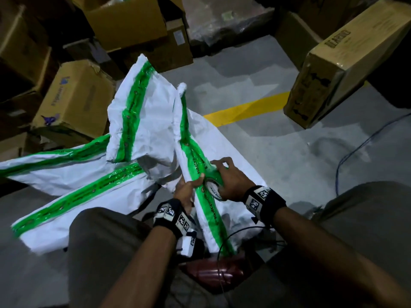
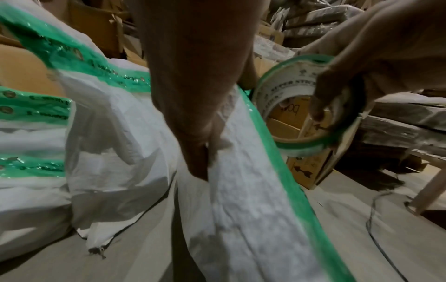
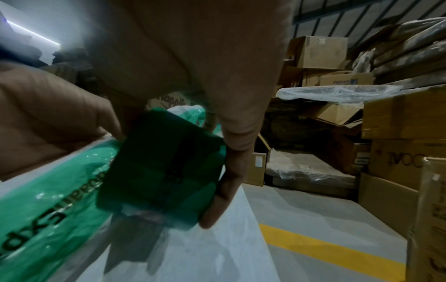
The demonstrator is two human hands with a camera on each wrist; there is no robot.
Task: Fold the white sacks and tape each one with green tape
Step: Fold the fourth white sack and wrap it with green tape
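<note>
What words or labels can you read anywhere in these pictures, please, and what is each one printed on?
"Express": green tape running along the white sack.
"SUPER STICK", partly covered: inner core of the tape roll held by the right hand.
Print on the cardboard boxes: too blurred to read.

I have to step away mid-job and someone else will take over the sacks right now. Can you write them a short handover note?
Right hand: grips the green tape roll, held against the sack in hand.
Left hand: pinches the folded white sack by its edge beside the tape line.
Done: a green strip already runs along much of this sack; three taped sacks lie on the floor to the left.
Left: run the strip to the far end of the sack, tear it off, and set the sack with the others. No untaped sacks are in view.
</note>
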